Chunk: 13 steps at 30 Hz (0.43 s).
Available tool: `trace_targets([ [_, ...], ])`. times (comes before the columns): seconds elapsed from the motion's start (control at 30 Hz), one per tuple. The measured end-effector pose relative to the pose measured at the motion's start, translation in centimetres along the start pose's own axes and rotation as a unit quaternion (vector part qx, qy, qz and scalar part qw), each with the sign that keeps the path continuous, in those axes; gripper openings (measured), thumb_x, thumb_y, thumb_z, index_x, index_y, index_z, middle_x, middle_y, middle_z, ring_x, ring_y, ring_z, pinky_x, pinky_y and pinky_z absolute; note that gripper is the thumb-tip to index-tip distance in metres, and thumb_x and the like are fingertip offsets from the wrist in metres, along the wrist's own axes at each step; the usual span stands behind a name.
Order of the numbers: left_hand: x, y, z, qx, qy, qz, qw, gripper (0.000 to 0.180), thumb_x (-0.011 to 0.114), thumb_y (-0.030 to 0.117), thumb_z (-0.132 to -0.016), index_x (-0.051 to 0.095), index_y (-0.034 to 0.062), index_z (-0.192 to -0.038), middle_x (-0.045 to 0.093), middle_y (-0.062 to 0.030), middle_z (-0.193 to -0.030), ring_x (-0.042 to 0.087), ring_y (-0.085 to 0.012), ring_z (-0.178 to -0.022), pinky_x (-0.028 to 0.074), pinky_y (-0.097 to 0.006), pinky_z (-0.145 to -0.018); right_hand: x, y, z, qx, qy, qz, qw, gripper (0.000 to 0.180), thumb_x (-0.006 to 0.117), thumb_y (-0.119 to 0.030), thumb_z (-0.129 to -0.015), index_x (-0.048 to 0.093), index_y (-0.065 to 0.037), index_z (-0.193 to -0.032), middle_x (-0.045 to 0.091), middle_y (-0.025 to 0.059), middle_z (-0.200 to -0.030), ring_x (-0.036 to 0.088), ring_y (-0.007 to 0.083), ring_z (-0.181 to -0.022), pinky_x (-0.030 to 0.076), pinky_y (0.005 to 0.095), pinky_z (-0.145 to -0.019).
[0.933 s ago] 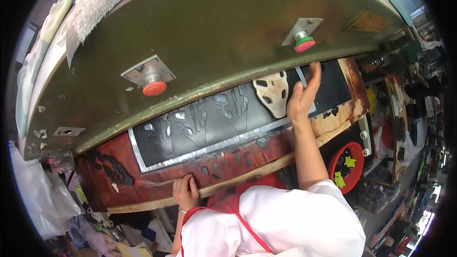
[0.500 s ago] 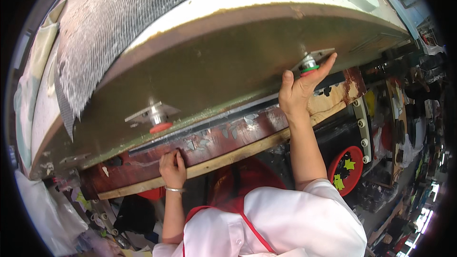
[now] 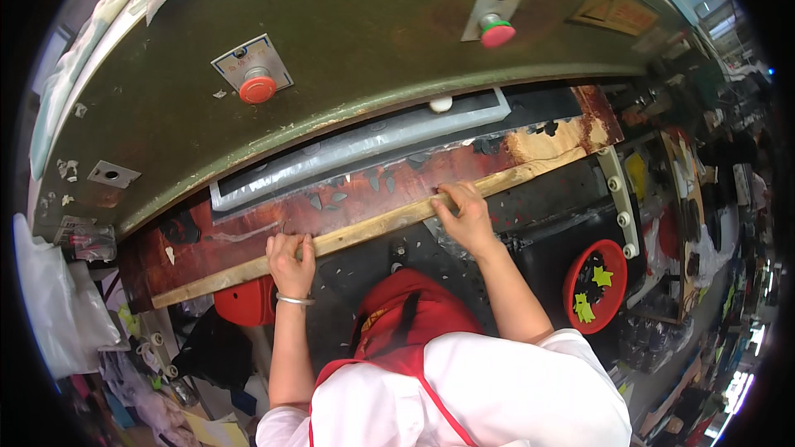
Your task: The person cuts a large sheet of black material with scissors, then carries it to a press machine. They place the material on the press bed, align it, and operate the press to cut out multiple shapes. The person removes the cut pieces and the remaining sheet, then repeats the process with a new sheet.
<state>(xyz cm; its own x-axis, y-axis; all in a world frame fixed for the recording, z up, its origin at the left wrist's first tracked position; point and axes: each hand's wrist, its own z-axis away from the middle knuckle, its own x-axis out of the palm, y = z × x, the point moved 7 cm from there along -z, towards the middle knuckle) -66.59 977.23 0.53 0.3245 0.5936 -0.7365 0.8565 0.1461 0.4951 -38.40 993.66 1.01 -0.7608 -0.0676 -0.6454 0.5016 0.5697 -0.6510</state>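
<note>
A reddish-brown board (image 3: 364, 192) with a pale wooden strip (image 3: 373, 228) along its near edge lies before me, under a green machine front. My left hand (image 3: 290, 261) is closed over the strip, left of the middle. Farther right, my right hand (image 3: 465, 219) has its fingers curled over the same strip, thumb apart. Small dark leaf-shaped scraps (image 3: 374, 183) are scattered on the board between and beyond my hands. Behind them, partly beneath the machine, lies a long pale-framed dark panel (image 3: 364, 137).
The green machine front (image 3: 364, 41) carries a red push button (image 3: 257, 89) and a pinkish one with a green ring (image 3: 498, 33). A red basin (image 3: 598, 324) holding dark and yellow-green pieces stands low at right. Another red container (image 3: 244, 302) sits below the board, left.
My right hand has come down from the green-ringed button to the wooden strip. The left hand stays on the strip. The view has shifted, showing more of the board and machine front.
</note>
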Motion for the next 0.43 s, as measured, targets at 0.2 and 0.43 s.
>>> trace_targets([
  [0.2, -0.3, -0.5, 0.9, 0.022, -0.052, 0.022, 0.998, 0.002, 0.067, 0.003, -0.079, 0.066, 0.0013, -0.079, 0.057, -0.0135, -0.077, 0.052, -0.0320, -0.074, 0.043, -0.041, -0.069, 0.0, -1.3, 0.9, -0.024, -0.010, 0.030, 0.999, 0.028, 0.073, -0.010, -0.074, 0.065, 0.001, -0.098, 0.064, 0.0150, -0.095, 0.058, 0.0333, -0.093, 0.045, 0.0413, -0.089],
  [0.43, -5.0, -6.4, -1.6, -0.040, 0.071, -0.028, 0.996, 0.012, 0.063, 0.008, -0.087, 0.070, 0.0063, -0.096, 0.065, -0.0166, -0.091, 0.062, -0.0308, -0.085, 0.049, -0.039, -0.077, -3.5, -1.1, -5.7, -0.018, 0.148, 0.130, 0.980, 0.047, 0.075, -0.015, -0.071, 0.061, 0.000, -0.114, 0.061, 0.0177, -0.105, 0.053, 0.0328, -0.105, 0.046, 0.0411, -0.087],
])
